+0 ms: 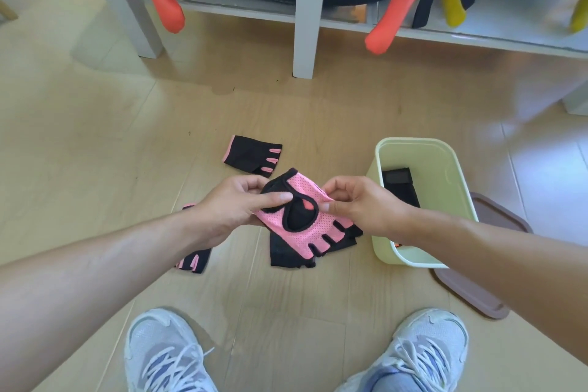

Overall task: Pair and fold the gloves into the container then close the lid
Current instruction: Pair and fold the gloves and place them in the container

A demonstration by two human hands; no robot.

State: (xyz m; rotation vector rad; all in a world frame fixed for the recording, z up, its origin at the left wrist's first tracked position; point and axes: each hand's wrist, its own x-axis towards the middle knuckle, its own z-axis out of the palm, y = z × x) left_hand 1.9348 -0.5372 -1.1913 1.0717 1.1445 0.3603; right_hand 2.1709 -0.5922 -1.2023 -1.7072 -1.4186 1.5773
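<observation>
I have my left hand (235, 204) and right hand (356, 204) both pinching the pink glove (296, 226) above a black one on the floor. A loose pinch could let it drop unpaired. Right of it, the bin (458, 200) holds dark folded gloves (401, 188); the lid (490, 299) lies beside it.

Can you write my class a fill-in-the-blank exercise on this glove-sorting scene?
1. Both hands, left and right, hold a ____ mesh glove.
2. The bin stands open; its lid lies on the ____.
3. The bin is on the person's ____ side.
4. The shoes have ____ laces.

Missing words: pink; floor; right; white
</observation>
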